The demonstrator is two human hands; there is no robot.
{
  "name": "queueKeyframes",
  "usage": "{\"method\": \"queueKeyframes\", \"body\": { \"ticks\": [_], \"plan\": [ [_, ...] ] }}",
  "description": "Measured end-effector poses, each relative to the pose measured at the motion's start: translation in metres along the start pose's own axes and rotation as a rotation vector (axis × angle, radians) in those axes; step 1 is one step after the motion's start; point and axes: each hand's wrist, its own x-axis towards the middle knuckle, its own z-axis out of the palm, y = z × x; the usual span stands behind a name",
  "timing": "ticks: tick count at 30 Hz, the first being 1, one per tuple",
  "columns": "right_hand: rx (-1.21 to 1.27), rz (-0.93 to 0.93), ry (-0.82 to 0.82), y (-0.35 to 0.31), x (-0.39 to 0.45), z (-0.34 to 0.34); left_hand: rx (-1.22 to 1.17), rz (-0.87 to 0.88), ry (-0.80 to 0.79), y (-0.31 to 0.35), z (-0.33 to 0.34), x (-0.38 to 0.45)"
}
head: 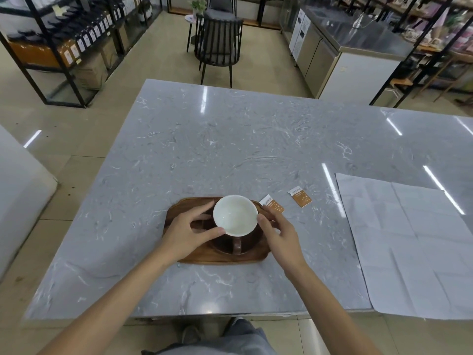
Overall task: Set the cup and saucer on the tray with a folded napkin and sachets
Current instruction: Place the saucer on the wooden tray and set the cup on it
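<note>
Cup [235,215] between both hands' fingers [217,230] (over tray [179,213]).

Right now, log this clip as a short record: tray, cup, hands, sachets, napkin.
tray: wooden tray on the grey marble table
cup: white-lined cup on a dark saucer on the tray
hands: left hand and right hand, fingertips at the cup's rim
sachets: two sachets on the table, right of the tray
napkin: unfolded napkin, far right

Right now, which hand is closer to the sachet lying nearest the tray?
Right. The right hand sits just below that near sachet, fingertips almost touching it; the left hand is across the cup, on its far side.
</note>
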Motion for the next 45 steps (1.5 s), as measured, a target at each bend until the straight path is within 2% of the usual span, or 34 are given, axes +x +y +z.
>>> {"method": "queueKeyframes", "body": {
  "ticks": [3,11,21,31,34,36,38,40,43,45],
  "plan": [
    [-0.020,-0.020,-0.051,0.003,0.001,0.005,0.012,0.000,-0.034,-0.002,0.002,-0.002],
    [0.018,-0.032,-0.014,0.006,-0.004,0.009,-0.021,-0.007,-0.055,-0.005,0.002,0.001],
    [-0.024,-0.016,-0.002,0.006,-0.001,0.011,-0.031,-0.023,0.002,-0.003,0.004,-0.002],
    [-0.051,-0.042,-0.006,0.010,-0.001,0.014,-0.020,-0.042,-0.013,0.000,0.005,-0.004],
    [-0.052,-0.040,-0.010,0.009,-0.004,0.010,-0.010,-0.030,-0.002,0.003,0.008,-0.006],
    [-0.040,0.001,0.037,0.012,-0.010,-0.018,-0.014,-0.017,-0.089,0.016,0.031,0.002],
    [-0.036,-0.014,0.011,0.012,-0.015,-0.024,-0.003,-0.013,-0.069,0.020,0.034,-0.001],
    [-0.014,-0.006,0.034,0.019,-0.019,-0.045,0.121,0.058,-0.022,0.033,0.049,0.000],
    [-0.058,-0.013,0.084,0.034,-0.028,-0.067,0.431,0.329,0.108,0.051,0.064,0.001],
    [-0.120,-0.024,0.090,0.041,-0.030,-0.070,0.552,0.493,0.177,0.062,0.069,-0.001]
  ]
}}
